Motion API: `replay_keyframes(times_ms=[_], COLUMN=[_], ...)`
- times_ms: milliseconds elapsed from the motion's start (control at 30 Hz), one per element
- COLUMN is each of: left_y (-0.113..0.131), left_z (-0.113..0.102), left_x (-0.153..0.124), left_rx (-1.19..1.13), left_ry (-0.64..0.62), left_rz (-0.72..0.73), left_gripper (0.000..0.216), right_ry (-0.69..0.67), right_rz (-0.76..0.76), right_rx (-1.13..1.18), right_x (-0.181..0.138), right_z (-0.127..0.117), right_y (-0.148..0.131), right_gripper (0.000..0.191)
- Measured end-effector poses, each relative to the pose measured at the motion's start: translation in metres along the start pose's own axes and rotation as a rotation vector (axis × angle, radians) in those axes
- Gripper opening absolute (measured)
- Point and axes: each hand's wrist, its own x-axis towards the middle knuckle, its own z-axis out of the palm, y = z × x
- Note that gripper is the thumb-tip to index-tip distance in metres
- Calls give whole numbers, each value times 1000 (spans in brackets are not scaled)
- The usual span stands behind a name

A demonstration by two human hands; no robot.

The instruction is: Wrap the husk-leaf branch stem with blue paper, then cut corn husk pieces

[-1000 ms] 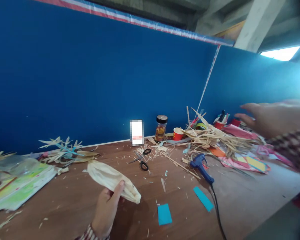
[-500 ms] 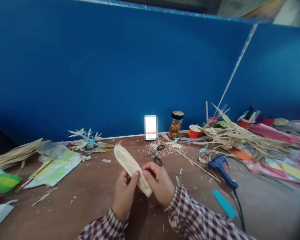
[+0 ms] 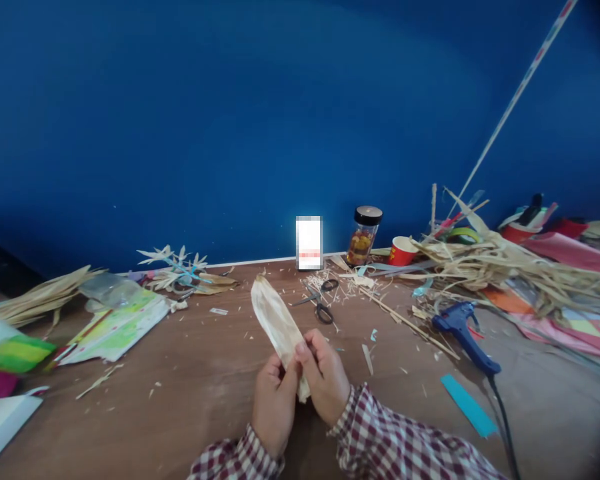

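Note:
A long pale dried corn husk (image 3: 276,319) is held over the brown table (image 3: 190,387), its tip pointing away and to the left. My left hand (image 3: 274,404) and my right hand (image 3: 325,377) both pinch its near end, thumbs pressed side by side on it. Both wrists wear red-and-white checked sleeves. Black-handled scissors (image 3: 320,303) lie open on the table just beyond the husk.
A blue glue gun (image 3: 464,327) with its black cord lies at right beside a pile of straw and husk strips (image 3: 495,267). A jar (image 3: 363,235), a red paper cup (image 3: 403,251), coloured papers (image 3: 115,327) and a teal strip (image 3: 469,413) are scattered about. A blue wall stands behind.
My right hand came back from the far right and joined the left on the husk. The view tilted down and the husk now sits closer to the middle.

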Motion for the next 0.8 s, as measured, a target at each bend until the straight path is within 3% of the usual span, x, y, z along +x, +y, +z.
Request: replay_keyframes(times_ms=[333,500,600,800], left_y=[17,18,17,19], left_z=[-5,-8,-11,-28], left_x=[-2,-3,2,18], left_rx=[247,353,260,167], left_ry=[111,82,37,32], left_rz=[19,70,58,-98], left_gripper=[32,33,29,32], right_ry=[143,99,49,-84], right_rz=[40,28,-3,-115], right_rx=[-100,-82,-103,-230], right_x=[3,6,8,9], right_z=[0,-5,-11,-15], right_y=[1,0,0,-3], right_gripper=[22,24,24,28])
